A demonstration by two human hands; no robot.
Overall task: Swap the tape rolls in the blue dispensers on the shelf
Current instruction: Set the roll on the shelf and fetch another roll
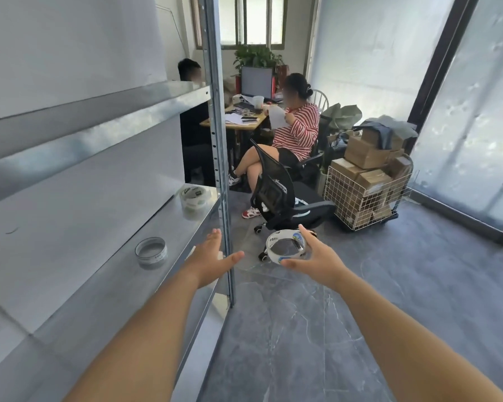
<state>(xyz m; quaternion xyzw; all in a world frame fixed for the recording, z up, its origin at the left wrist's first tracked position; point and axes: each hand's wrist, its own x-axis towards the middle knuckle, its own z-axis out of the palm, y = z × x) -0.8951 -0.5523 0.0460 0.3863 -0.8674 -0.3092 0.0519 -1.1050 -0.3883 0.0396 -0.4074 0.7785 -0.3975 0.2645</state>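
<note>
My right hand (317, 252) holds a white tape dispenser (286, 245) with blue marks, a clear roll inside it, out in front of the metal shelf over the floor. My left hand (211, 258) is open, fingers apart, at the shelf's front edge next to the upright post. On the shelf board (105, 285) a loose clear tape roll (151, 252) lies flat to the left of my left hand. Farther back on the same board stands a second white dispenser (195, 197) with tape in it.
The steel upright post (218, 140) stands just beyond my left hand. A black office chair (279, 198) and a wire cart of cardboard boxes (363, 192) stand on the grey floor ahead. Two people sit at a desk (244, 123) behind.
</note>
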